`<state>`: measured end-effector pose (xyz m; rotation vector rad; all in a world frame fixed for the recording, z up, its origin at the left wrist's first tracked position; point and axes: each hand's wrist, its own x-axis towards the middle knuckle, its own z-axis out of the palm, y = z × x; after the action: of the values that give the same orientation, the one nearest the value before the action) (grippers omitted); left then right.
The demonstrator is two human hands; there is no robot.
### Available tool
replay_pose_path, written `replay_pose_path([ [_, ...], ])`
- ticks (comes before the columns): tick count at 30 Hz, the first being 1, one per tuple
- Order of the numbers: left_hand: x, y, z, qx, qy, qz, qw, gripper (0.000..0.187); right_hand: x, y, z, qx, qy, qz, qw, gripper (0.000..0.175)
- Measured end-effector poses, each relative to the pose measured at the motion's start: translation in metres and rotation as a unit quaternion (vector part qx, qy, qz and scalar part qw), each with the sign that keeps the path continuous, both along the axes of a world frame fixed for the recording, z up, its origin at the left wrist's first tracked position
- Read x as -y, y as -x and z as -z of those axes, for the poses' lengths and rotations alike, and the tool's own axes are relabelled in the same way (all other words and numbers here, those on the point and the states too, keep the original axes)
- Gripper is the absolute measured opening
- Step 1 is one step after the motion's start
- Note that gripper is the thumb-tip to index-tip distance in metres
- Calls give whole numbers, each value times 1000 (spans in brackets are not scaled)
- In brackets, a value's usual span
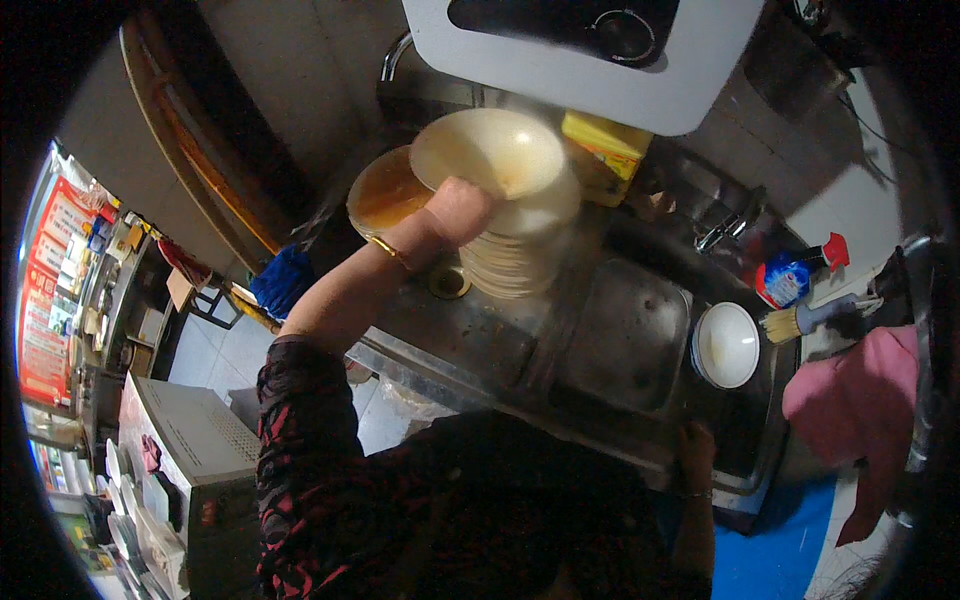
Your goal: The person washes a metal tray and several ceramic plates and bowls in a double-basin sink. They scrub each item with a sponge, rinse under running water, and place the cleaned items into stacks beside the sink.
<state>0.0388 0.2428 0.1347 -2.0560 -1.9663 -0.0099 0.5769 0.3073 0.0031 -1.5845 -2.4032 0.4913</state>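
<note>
My left hand (465, 208), with a gold bracelet at the wrist, grips the near rim of a wide cream bowl (517, 146). That bowl sits tilted at the top of a tall stack of cream dishes (510, 262); whether it touches the stack is hidden. Behind my wrist, a dish with an orange-brown surface (386, 195) shows at the left. Low on the right, my right hand (696, 442) is at the front edge of the metal sink unit (502, 401), dim and partly shadowed. A small white bowl (726, 345) stands beyond it, right of the rectangular basin (630, 337).
A yellow box (611, 157) is behind the stack. Near the right wall are a faucet (724, 229), a blue spray bottle with a red head (787, 277), a brush (795, 322) and a pink cloth (855, 390). A white-framed panel (675, 101) overhangs the back.
</note>
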Motion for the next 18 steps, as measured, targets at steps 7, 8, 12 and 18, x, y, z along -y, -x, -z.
replay_pose_path([
  [7,-9,-3,32,30,28,45,998,19,4,8,-12,-9,25,-11,1000,22],
  [8,-8,-2,35,53,37,27,998,22,5,9,-12,-15,34,-4,999,22],
  [12,-1,13,48,62,-109,70,990,36,5,8,-10,-8,52,19,998,23],
  [18,35,90,95,237,-283,-165,915,44,0,2,-6,24,44,-2,999,22],
])
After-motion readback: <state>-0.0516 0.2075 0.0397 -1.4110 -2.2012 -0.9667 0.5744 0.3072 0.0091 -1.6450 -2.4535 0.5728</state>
